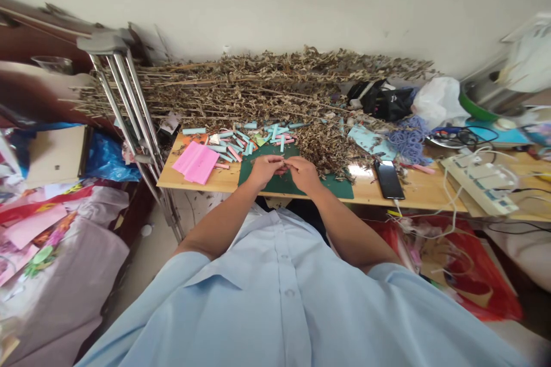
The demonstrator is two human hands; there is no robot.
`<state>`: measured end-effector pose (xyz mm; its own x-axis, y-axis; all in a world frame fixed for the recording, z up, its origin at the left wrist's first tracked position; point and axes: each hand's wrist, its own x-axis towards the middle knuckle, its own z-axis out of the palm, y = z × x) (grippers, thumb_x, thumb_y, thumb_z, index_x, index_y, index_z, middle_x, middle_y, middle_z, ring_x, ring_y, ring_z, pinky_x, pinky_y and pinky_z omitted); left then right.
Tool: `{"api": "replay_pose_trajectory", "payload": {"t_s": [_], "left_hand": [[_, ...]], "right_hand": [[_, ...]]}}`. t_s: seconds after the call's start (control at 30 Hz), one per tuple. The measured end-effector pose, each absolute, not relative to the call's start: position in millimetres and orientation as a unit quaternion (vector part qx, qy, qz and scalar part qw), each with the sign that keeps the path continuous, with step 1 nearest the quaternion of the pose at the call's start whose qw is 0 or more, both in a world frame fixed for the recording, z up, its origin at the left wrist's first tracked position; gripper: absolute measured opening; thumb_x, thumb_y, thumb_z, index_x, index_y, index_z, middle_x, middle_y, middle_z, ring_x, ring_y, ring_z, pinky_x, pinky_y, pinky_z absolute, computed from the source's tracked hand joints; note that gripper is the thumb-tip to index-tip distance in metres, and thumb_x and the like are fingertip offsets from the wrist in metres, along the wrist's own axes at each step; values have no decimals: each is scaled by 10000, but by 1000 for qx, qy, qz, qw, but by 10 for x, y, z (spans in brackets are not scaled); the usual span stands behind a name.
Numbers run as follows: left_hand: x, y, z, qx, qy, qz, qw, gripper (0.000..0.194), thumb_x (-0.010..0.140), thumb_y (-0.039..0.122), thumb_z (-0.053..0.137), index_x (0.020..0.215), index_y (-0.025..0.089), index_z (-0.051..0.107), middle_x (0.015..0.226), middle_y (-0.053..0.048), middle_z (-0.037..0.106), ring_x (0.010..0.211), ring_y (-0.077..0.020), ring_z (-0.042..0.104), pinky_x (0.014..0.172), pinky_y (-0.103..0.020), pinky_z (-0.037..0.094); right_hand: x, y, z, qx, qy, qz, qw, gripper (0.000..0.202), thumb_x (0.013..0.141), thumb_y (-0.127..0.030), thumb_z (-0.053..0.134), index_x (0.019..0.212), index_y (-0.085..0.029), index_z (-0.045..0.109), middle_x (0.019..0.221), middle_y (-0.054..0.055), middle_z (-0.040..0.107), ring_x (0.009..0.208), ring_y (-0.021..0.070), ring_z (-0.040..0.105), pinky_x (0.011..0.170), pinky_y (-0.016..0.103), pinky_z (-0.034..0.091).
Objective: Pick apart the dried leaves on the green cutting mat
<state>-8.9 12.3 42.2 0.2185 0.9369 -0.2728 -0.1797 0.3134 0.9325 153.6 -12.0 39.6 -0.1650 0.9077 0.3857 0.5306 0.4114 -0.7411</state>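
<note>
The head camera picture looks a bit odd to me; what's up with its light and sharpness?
Head view: wide-angle stretching toward the edges; white glare on the table right of the green mat; soft detail where both hands meet, too small to tell what the fingers pinch.

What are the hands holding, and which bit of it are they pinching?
It can't be told. The left hand and right hand meet at the fingertips over the green mat, hiding anything small between them.
</note>
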Motion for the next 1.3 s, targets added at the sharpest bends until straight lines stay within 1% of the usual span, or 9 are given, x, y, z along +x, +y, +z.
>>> {"api": "replay_pose_trajectory", "payload": {"t_s": [0.13, 0.23, 0.33, 0.47, 0.63, 0.77, 1.03, 1.2, 1.3], "left_hand": [[-127, 102, 363, 414, 456, 419, 667, 278, 745, 199, 771, 980, 88, 675, 785, -63, 722, 700, -165, 714, 670, -294, 596], [-153, 74, 339, 417, 437, 413, 681, 310, 732, 218, 789, 976, 95, 642, 787, -60, 721, 708, -163, 717, 665, -285, 591], [-163, 46, 321, 411, 425, 415, 692, 323, 719, 229, 800, 953, 105, 616, 780, -55, 719, 712, -169, 720, 657, -283, 589], [-139, 28, 271, 407, 435, 436, 674, 266, 722, 227, 792, 897, 100, 638, 742, -44, 705, 685, -165, 713, 678, -307, 599], [-119, 31, 157, 420, 436, 456, 652, 243, 738, 226, 771, 917, 86, 683, 745, -41, 707, 671, -156, 704, 682, -319, 608], [-135, 25, 94, 427, 435, 448, 654, 259, 740, 251, 775, 926, 88, 698, 771, -49, 721, 687, -152, 702, 711, -329, 613], [-130, -34, 130, 449, 442, 443, 638, 262, 746, 268, 767, 942, 102, 715, 815, -53, 737, 728, -149, 706, 760, -334, 610], [-130, -30, 106, 463, 439, 446, 627, 288, 715, 292, 788, 912, 100, 703, 769, -46, 725, 675, -148, 698, 701, -315, 604], [-136, -13, 76, 465, 418, 448, 639, 324, 688, 321, 808, 890, 107, 670, 735, -31, 711, 655, -145, 695, 666, -289, 593]], "right_hand": [[1530, -112, 378, -535, -632, 335, 450, 157, 829, -308, 625, 887, -244, 756, 931, 36, 741, 890, 201, 678, 868, 361, 547], [1532, -113, 360, -549, -560, 412, 463, 230, 741, -383, 718, 894, -213, 743, 816, 31, 741, 745, 192, 678, 742, 345, 570], [1525, -128, 341, -545, -542, 440, 464, 248, 719, -422, 738, 831, -201, 738, 728, 23, 725, 665, 179, 664, 681, 322, 565], [1480, -163, 295, -546, -548, 423, 471, 212, 751, -411, 710, 813, -212, 748, 766, 24, 726, 697, 182, 668, 692, 325, 569], [1419, -218, 212, -544, -579, 348, 498, 173, 788, -379, 679, 820, -231, 763, 1098, 55, 700, 980, 210, 661, 805, 345, 574], [1394, -269, 169, -541, -600, 311, 499, 139, 822, -337, 653, 839, -245, 756, 966, 39, 722, 941, 197, 666, 932, 364, 527], [1349, -311, 72, -552, -600, 262, 516, 147, 850, -344, 622, 872, -243, 727, 944, 43, 722, 904, 202, 664, 890, 354, 531], [1354, -310, 30, -560, -556, 301, 535, 274, 813, -362, 659, 1045, -225, 711, 922, 39, 730, 819, 185, 666, 829, 332, 541], [1389, -307, 48, -551, -574, 306, 523, 180, 816, -356, 656, 914, -230, 740, 919, 38, 730, 840, 189, 665, 842, 333, 534]]}}
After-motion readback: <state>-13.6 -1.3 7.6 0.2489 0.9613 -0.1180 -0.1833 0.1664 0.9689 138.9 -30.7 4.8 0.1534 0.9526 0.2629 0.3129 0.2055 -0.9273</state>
